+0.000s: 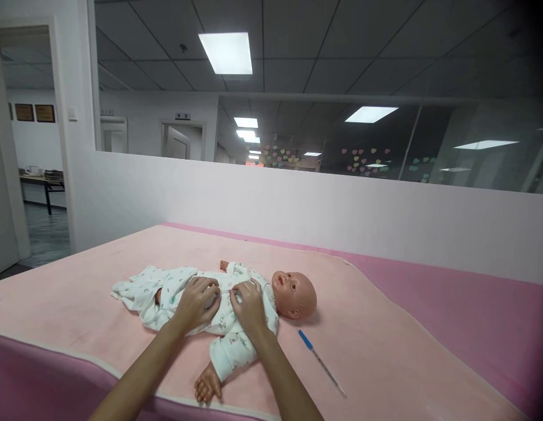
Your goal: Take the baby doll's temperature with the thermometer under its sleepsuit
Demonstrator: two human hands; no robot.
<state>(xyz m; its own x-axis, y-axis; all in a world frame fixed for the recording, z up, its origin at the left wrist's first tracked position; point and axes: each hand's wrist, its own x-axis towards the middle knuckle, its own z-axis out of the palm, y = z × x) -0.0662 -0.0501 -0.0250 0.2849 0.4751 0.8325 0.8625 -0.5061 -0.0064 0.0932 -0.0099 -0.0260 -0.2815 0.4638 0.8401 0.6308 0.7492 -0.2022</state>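
Observation:
A baby doll [297,295] lies on its back, head to the right, dressed in a white printed top [227,318] and white printed trousers [142,289]. My left hand [199,304] rests over the doll's belly, fingers curled onto the clothing. Over the chest, my right hand [250,304] is bent the same way, thumb and fingers pinching the top. A small gap separates the two hands, and white cloth shows between them. What lies under the fingertips is partly hidden. One doll arm [208,383] stretches toward me, its hand bare.
A thin clear stick with a blue end [321,362], perhaps a thermometer, lies right of the doll. Beneath everything is a pale pink mat [385,362] over a darker pink surface [464,310]. A white wall [306,204] with glass above stands behind; a doorway is at left.

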